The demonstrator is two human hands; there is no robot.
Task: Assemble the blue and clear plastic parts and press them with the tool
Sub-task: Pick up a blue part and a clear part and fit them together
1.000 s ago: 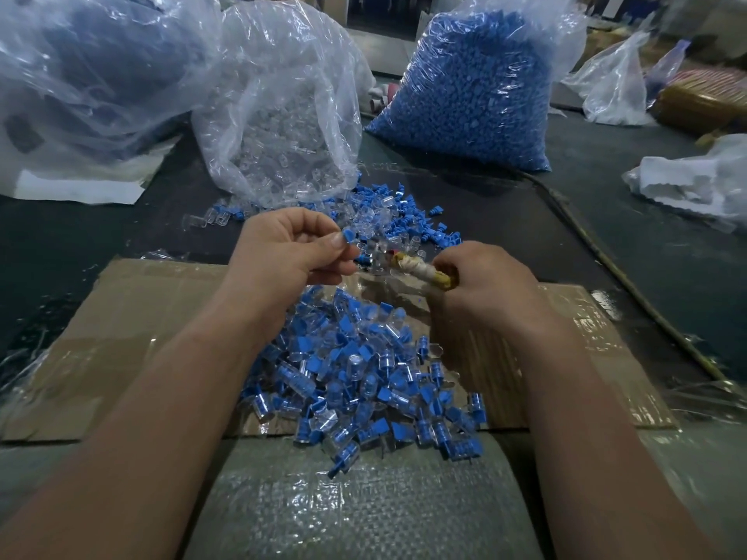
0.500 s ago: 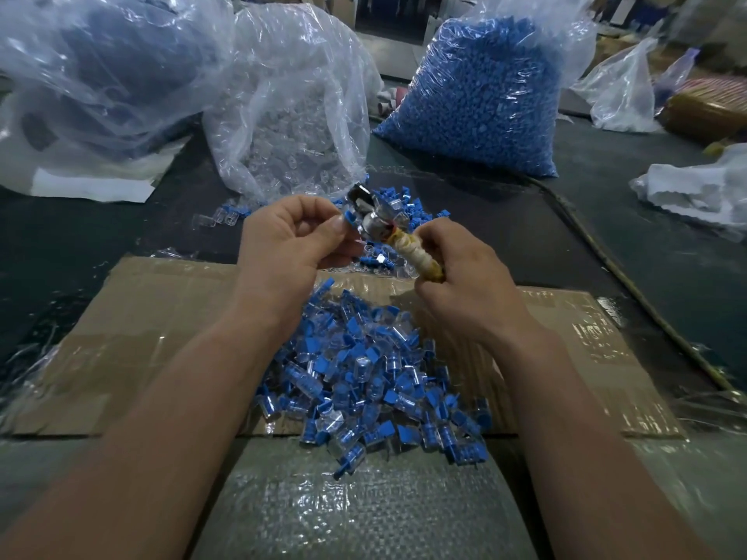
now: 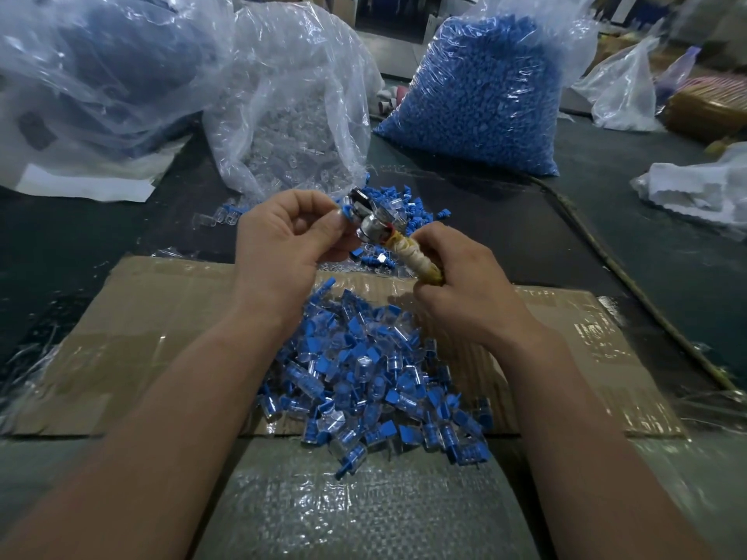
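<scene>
My left hand (image 3: 283, 240) pinches a small blue and clear part (image 3: 345, 212) between thumb and fingers. My right hand (image 3: 465, 284) grips the tape-wrapped handle of a pressing tool (image 3: 412, 254); its metal head (image 3: 370, 220) sits right against the part. Both are raised above the table. A heap of assembled blue and clear parts (image 3: 372, 373) lies on the cardboard sheet (image 3: 161, 317) between my forearms. Loose blue and clear pieces (image 3: 400, 208) lie on the dark table behind my hands.
At the back stand a clear bag of transparent parts (image 3: 291, 115), a bag of blue parts (image 3: 481, 95) and a large bag at the left (image 3: 93, 66). Crumpled plastic (image 3: 699, 192) lies at the right. A woven plastic sheet (image 3: 355, 507) covers the near edge.
My right hand has lifted the tool off the table and brought its metal head up against the part in my left hand. My left hand has barely moved.
</scene>
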